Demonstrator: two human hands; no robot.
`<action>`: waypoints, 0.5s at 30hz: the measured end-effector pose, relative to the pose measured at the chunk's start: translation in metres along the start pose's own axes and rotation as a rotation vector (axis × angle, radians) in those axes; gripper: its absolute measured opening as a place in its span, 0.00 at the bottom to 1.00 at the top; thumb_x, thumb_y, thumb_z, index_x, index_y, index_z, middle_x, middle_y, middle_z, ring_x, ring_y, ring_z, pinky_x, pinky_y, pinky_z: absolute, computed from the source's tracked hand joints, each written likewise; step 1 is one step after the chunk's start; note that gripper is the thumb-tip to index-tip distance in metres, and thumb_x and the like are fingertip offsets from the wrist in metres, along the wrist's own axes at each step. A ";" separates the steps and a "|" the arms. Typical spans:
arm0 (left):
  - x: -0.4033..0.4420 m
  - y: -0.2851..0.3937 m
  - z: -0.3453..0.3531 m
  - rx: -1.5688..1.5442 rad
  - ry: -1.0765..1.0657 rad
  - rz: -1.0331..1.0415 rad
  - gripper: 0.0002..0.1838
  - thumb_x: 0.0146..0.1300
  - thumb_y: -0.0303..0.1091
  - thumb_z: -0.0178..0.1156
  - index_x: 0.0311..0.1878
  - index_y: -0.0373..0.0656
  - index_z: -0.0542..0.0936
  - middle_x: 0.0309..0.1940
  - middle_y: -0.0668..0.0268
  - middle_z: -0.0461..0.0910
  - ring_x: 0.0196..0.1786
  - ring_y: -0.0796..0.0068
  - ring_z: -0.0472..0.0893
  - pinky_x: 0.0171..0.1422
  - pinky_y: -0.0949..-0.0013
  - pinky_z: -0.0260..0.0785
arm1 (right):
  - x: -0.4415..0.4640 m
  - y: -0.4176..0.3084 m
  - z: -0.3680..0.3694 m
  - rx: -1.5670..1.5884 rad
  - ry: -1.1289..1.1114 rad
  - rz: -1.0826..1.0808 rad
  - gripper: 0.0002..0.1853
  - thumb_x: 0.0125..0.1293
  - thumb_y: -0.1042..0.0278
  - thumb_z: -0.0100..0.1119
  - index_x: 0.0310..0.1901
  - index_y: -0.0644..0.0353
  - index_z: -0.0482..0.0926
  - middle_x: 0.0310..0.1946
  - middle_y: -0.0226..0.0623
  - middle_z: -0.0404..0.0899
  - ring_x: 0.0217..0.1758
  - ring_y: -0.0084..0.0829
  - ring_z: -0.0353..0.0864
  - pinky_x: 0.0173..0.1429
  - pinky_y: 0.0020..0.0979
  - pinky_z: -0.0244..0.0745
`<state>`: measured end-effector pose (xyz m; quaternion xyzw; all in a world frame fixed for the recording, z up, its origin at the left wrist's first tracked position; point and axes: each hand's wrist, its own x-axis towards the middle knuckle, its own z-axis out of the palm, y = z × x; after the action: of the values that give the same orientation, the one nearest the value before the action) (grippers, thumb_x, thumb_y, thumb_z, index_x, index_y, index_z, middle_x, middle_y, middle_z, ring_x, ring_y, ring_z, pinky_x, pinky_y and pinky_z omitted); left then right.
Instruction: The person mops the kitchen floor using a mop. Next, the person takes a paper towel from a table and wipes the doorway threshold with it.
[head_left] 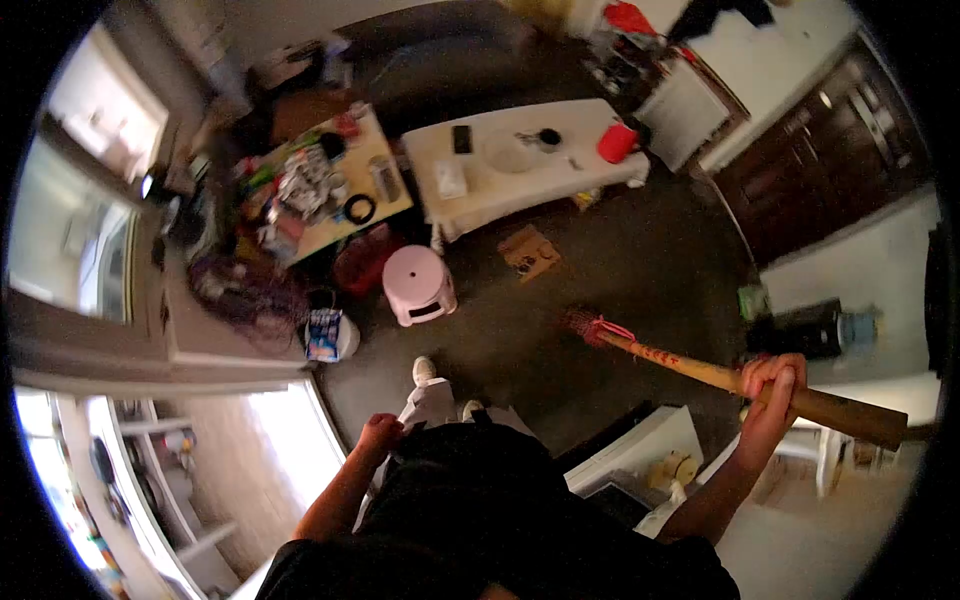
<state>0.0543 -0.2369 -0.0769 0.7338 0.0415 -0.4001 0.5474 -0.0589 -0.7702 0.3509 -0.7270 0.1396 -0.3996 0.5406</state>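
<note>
My right hand (774,386) is wrapped round a thick wooden handle (700,370), held out to the right above the floor. Reddish bristles or strands and a pink loop (615,328) show at the handle's far end. Low on the left, beside my leg, my left hand (381,434) has its fingers curled in; whatever they hold, if anything, is hidden. A pink stool (418,285) stands on the floor ahead of that hand.
Beyond the stool are a cluttered table (393,200) and a long white-covered table (480,205) bearing a red container (616,143). A flattened piece of cardboard (529,252) lies on the floor. A white bucket (346,337) stands left, a dark door (815,160) right.
</note>
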 end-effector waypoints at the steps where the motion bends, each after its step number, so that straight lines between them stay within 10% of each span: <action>1: 0.014 0.003 0.000 0.041 -0.036 0.028 0.11 0.64 0.37 0.55 0.37 0.37 0.75 0.24 0.63 0.77 0.24 0.73 0.75 0.30 0.70 0.69 | 0.002 0.004 -0.009 -0.040 0.069 0.024 0.15 0.74 0.57 0.44 0.31 0.55 0.63 0.17 0.27 0.59 0.21 0.22 0.57 0.29 0.28 0.59; 8: 0.135 0.039 -0.012 0.143 -0.185 0.115 0.10 0.66 0.37 0.53 0.40 0.40 0.73 0.26 0.61 0.78 0.24 0.72 0.76 0.26 0.72 0.68 | 0.004 0.022 -0.038 -0.308 0.482 0.180 0.15 0.74 0.58 0.46 0.29 0.57 0.64 0.18 0.28 0.64 0.24 0.22 0.63 0.36 0.27 0.63; 12: 0.172 0.134 -0.004 -0.221 -0.228 -0.275 0.11 0.66 0.38 0.54 0.45 0.42 0.71 0.28 0.63 0.78 0.23 0.72 0.77 0.24 0.72 0.68 | -0.008 0.067 -0.067 -0.464 0.747 0.238 0.12 0.71 0.58 0.52 0.35 0.59 0.70 0.20 0.29 0.69 0.27 0.22 0.69 0.38 0.27 0.67; 15: 0.229 0.159 -0.016 0.133 -0.454 -0.243 0.09 0.66 0.38 0.54 0.40 0.42 0.73 0.25 0.63 0.77 0.21 0.73 0.76 0.20 0.74 0.67 | -0.029 0.126 -0.106 -0.426 0.882 0.302 0.11 0.70 0.58 0.54 0.37 0.57 0.72 0.22 0.28 0.71 0.27 0.21 0.70 0.37 0.27 0.68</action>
<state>0.2975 -0.3727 -0.0983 0.6492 -0.0209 -0.6193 0.4412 -0.1264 -0.8707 0.2349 -0.5550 0.5362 -0.5485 0.3219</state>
